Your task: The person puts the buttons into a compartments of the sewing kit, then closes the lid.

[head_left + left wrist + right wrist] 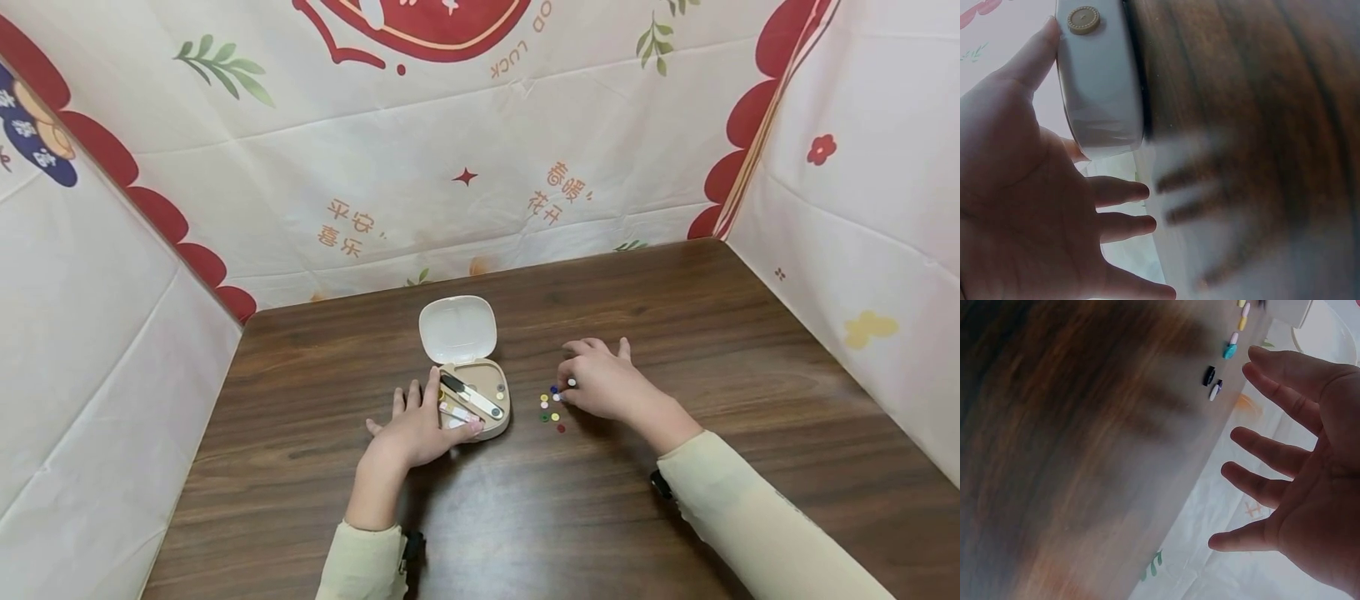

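My left hand (411, 429) rests against the near left corner of a small white sewing box (491, 432). Its thumb lies along the front rim and the index finger along the left side, both fairly straight. A slim black-and-white tool (472, 395) lies slantwise in the beige tray, beside two small buttons at the right. My right hand (603, 382) hovers low over the table, thumb and index fingertips together, pinching a white button (572, 382); the other fingers are spread. Under its fingertips lie loose buttons, among them a yellow button (555, 417) and a red button (561, 428).
The white lid (458, 329) stands raised at the back of the box. A round tan clasp (1084, 20) sits on the box front. White printed cloth (420, 167) hangs behind and at both sides of the dark wooden table (315, 367).
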`<action>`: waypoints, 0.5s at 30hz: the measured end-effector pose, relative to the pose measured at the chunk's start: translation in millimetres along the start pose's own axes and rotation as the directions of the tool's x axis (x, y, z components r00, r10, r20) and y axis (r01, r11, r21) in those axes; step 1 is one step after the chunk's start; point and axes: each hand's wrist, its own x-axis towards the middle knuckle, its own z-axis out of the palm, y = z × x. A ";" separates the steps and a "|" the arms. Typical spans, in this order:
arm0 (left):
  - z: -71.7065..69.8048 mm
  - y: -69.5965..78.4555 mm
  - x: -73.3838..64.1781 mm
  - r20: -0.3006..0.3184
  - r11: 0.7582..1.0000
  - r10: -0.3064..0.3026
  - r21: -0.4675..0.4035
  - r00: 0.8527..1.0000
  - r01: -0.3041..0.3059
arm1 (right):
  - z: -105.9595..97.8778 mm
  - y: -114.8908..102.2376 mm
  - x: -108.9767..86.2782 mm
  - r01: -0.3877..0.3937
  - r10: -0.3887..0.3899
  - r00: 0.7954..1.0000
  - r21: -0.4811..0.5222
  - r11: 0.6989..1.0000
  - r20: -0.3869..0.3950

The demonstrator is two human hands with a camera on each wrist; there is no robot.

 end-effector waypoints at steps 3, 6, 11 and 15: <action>0.6 -0.6 1.3 0.003 1.000 -0.005 -0.004 1.000 0.005 | 2.0 0.5 0.9 -0.003 0.003 1.000 -0.013 1.000 0.006; 0.5 -0.4 1.0 0.001 1.000 -0.006 -0.007 1.000 0.006 | 2.7 0.3 0.8 -0.004 0.005 1.000 -0.022 1.000 0.007; -0.8 1.8 -3.0 0.002 1.000 -0.009 -0.013 1.000 0.009 | 4.0 -1.0 1.3 -0.001 0.001 1.000 -0.026 1.000 0.002; -1.0 3.1 -5.6 -0.009 1.000 -0.005 -0.009 1.000 0.005 | 6.0 -2.1 2.5 0.004 -0.004 1.000 -0.026 1.000 0.002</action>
